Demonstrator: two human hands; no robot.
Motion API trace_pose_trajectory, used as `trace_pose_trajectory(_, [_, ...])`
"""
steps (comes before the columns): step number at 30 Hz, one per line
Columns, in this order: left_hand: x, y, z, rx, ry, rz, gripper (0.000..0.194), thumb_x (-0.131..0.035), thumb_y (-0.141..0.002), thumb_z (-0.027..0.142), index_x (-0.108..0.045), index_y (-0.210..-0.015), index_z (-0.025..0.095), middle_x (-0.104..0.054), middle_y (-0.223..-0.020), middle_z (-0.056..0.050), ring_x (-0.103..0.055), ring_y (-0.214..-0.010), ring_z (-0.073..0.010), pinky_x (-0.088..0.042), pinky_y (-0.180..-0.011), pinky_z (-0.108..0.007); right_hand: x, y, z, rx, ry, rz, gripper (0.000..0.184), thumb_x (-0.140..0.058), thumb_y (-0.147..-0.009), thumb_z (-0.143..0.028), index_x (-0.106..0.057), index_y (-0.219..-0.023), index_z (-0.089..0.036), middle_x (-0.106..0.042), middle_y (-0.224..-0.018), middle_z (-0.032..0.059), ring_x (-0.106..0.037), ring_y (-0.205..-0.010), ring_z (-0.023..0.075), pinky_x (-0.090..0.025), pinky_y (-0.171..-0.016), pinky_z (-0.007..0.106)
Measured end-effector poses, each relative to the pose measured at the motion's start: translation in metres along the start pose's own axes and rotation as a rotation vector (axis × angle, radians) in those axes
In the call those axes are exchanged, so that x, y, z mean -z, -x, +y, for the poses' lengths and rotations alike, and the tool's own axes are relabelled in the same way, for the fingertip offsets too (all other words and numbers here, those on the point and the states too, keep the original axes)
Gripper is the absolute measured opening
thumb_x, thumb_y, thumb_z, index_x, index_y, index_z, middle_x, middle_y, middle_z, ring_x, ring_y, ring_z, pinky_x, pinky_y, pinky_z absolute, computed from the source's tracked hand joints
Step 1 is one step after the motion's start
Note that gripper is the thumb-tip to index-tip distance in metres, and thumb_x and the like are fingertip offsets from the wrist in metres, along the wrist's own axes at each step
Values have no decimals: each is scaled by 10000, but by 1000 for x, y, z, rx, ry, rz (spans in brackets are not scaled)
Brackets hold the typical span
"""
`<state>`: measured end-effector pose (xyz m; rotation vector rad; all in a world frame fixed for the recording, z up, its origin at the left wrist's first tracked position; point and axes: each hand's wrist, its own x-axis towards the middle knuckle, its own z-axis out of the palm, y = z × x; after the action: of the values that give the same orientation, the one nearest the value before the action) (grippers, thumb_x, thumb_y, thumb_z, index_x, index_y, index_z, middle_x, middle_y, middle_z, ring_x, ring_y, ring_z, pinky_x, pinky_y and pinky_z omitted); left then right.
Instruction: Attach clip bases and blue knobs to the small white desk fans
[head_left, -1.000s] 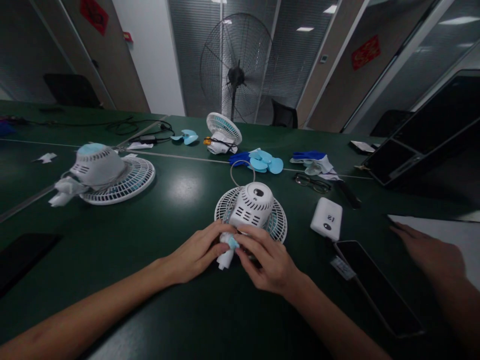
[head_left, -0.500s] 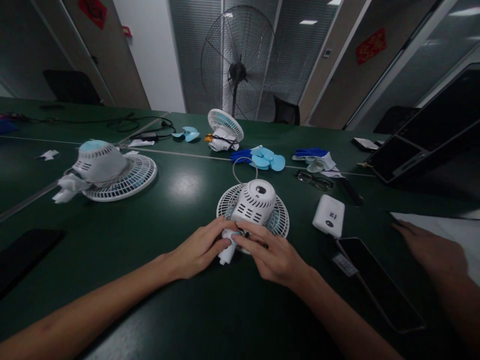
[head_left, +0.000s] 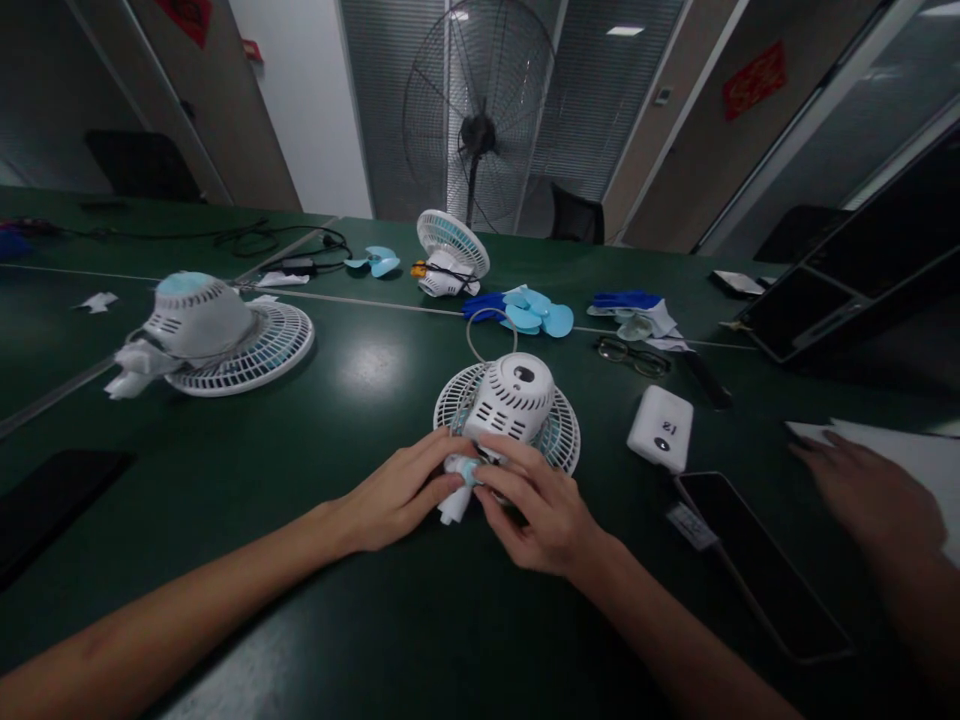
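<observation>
A small white desk fan (head_left: 512,400) lies face down on the green table (head_left: 360,590), its motor housing up and its grille flat. My left hand (head_left: 401,492) and my right hand (head_left: 534,505) meet at the fan's near side, fingers closed around its white neck piece (head_left: 456,500) with a light blue part. A thin wire loop (head_left: 487,330) stands behind the housing.
A second white fan (head_left: 217,335) lies at left, a third (head_left: 450,255) at the back. Loose blue fan blades (head_left: 536,315), glasses (head_left: 630,357), a white box (head_left: 661,428) and a phone (head_left: 757,565) sit right. Another person's hand (head_left: 874,495) rests far right. A dark phone (head_left: 52,495) lies left.
My hands stay on the fan's neck piece; the fingers have shifted a little on it. The other person's hand has moved slightly. The view has tilted a bit.
</observation>
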<state>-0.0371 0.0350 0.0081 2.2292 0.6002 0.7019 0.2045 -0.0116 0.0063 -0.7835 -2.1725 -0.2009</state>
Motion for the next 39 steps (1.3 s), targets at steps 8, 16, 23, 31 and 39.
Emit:
trace_pose_trajectory(8, [0,-1,1,-20,-15,-23,314,-429,-1112,334,-511,-1391,216,-577,-1267,-124,-600,-1085,-256,-525,-963,-426,-4,-2,2,-7,102,71,127,-663,-1012,-191,-676,-1134,-158,-729,-1264,121,-740,-1111,189,-680,-784,235])
trace_pose_trajectory(16, [1,-1,1,-22,0,-29,307,-429,-1112,314,-510,-1396,228,-583,-1253,-116,-595,-1105,-256,-524,-964,-411,3,1,5,31,26,2,241,-645,-992,-158,-649,-1233,-152,-660,-1396,152,-733,-1137,210,-690,-803,267])
trace_pose_trajectory(23, [0,-1,1,-20,-24,-26,337,-416,-1116,330,-487,-1433,242,-577,-1290,-117,-600,-1127,-264,-531,-976,-422,1,6,12,75,84,-2,321,-650,-1010,-169,-633,-1330,-160,-692,-1364,119,-733,-1153,196,-686,-853,255])
trace_pose_trajectory(31, [2,-2,4,-13,-46,-46,325,-433,-1115,297,-471,-1435,253,-574,-1332,-111,-592,-1188,-268,-532,-993,-414,-3,1,0,8,124,58,162,-661,-994,-190,-671,-1154,-171,-724,-1289,121,-733,-1121,207,-678,-745,269])
trace_pose_trajectory(39, [0,-1,0,-25,-15,-17,351,-430,-1116,329,-486,-1452,243,-598,-1300,-121,-599,-1133,-268,-531,-984,-437,6,-1,10,96,75,15,265,-587,-1027,-123,-642,-1285,-135,-726,-1288,113,-740,-1107,169,-675,-778,216])
